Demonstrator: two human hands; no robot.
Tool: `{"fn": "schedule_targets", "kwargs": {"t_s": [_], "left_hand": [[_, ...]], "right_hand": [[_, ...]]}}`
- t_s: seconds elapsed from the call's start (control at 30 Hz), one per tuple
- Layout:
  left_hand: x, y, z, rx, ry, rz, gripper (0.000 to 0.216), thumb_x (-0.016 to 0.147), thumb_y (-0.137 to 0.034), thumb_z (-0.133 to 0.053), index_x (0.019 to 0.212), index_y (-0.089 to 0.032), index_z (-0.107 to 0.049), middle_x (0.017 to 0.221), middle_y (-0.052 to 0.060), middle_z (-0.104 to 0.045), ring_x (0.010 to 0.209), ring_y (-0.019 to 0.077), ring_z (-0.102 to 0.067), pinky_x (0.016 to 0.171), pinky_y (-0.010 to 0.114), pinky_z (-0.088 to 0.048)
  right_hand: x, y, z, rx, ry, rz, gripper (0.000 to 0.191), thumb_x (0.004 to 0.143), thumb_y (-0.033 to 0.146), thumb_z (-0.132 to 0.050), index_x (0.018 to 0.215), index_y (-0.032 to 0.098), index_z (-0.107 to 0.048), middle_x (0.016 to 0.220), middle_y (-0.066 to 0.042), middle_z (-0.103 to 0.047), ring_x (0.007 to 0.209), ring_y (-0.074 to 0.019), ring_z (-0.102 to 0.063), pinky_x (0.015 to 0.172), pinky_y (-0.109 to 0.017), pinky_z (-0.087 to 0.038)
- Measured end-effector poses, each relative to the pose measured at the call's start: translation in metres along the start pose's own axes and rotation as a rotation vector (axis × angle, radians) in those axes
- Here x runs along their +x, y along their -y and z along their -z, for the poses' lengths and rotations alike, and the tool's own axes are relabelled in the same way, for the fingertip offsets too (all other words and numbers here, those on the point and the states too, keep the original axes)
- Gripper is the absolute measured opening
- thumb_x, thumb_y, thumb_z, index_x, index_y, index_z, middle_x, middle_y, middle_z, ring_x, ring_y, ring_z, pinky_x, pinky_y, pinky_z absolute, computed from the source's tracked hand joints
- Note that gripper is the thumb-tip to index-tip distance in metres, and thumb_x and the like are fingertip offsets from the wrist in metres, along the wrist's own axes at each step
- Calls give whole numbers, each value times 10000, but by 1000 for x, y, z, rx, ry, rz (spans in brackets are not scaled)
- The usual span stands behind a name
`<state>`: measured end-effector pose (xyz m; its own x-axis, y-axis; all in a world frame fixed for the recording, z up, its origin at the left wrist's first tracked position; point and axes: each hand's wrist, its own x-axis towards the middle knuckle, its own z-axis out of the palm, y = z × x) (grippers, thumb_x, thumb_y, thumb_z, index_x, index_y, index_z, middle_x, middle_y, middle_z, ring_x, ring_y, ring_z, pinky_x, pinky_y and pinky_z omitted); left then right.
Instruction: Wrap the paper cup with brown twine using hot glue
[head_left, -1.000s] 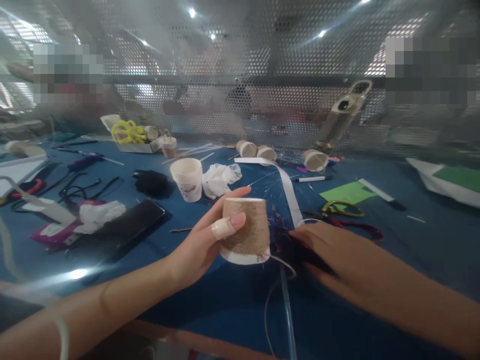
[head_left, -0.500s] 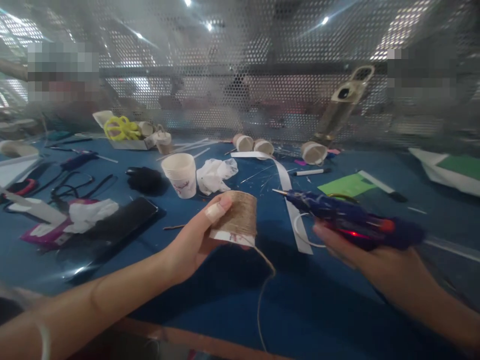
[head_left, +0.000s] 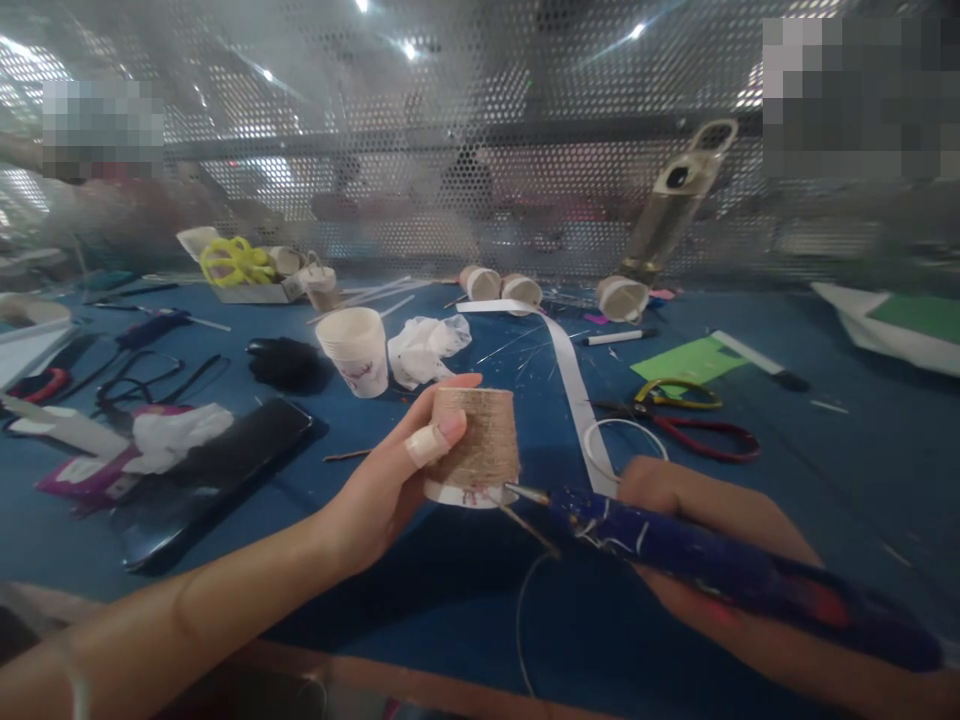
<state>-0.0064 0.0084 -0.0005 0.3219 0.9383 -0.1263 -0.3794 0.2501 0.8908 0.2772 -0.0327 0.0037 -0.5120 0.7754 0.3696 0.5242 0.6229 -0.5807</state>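
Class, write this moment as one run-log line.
left hand: holding twine-wrapped cup | right hand: holding blue glue gun | nozzle: near cup's white edge, contact unclear | loose twine: trailing from cup

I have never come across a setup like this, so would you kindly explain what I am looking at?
There is no machine here, just a person working bare-handed. One camera, worn on the head, looks forward and down. The left hand holds a twine-wrapped cup with a loose strand hanging from it. The right hand holds a blue glue gun, its tip at or very near the cup's lower edge. On the blue table beyond lie stacked paper cups, crumpled white plastic, a white strip, green paper and scissors with yellow and red handles.
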Motion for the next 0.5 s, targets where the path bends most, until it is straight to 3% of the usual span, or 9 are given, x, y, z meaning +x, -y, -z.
{"fn": "schedule_targets", "kwargs": {"t_s": [0.13,0.3,0.5], "left_hand": [[-1,2,1,18,4,-20,557,896,-508,-863,1400,-320,-719,1337,79,-759,1177,305,-703,972,419,-576],[-3,1,0,48,-24,-30,565,877,-498,-891,1392,-345,-714,1291,56,-746,1128,288,-697,909,391,-590],[-5,1,2,130,-4,-67,508,950,-472,-823,1429,-381,-682,1439,56,-680,1302,348,-643,1036,474,-575]], "right_hand": [[-1,-2,-5,4,-71,11,189,969,238,-550,806,285,-464,731,42,-581,585,-141,-518,549,-314,-411],[-5,-8,-7,-71,-40,6,193,953,224,-582,801,278,-475,740,46,-618,563,-132,-550,515,-295,-396],[-7,-10,-10,-159,-42,-5,241,931,238,-598,769,278,-424,700,52,-584,509,-133,-482,503,-294,-371]]}}
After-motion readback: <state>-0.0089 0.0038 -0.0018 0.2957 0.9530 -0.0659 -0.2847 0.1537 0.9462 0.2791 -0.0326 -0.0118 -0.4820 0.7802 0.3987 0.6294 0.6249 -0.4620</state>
